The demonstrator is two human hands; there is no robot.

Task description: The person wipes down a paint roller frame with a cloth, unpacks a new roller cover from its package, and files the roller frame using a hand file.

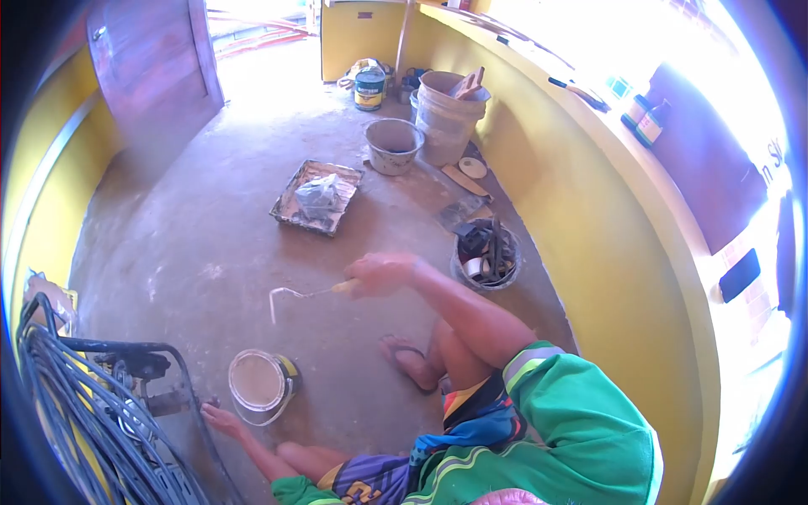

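My right hand [380, 275] is closed around the pale handle of a paint roller frame [290, 292]. The bent wire of the frame points left over the floor and carries no roller sleeve. Low on the left, my left hand [220, 419] reaches out beside a lidded paint bucket [257, 380]. Its fingers look stretched out, close to the black tube frame of a machine [172, 349]; whether they touch it I cannot tell. A wire bail hangs at the bucket's lower side.
Ahead lies a paint tray [284, 217] with a plastic bag [320, 195] in it. Further right stand a grey bucket [394, 151], a taller bucket [442, 126] and a tool-filled bucket [488, 273], along a yellow wall [606, 252]. Looped hoses [84, 412] hang over the machine.
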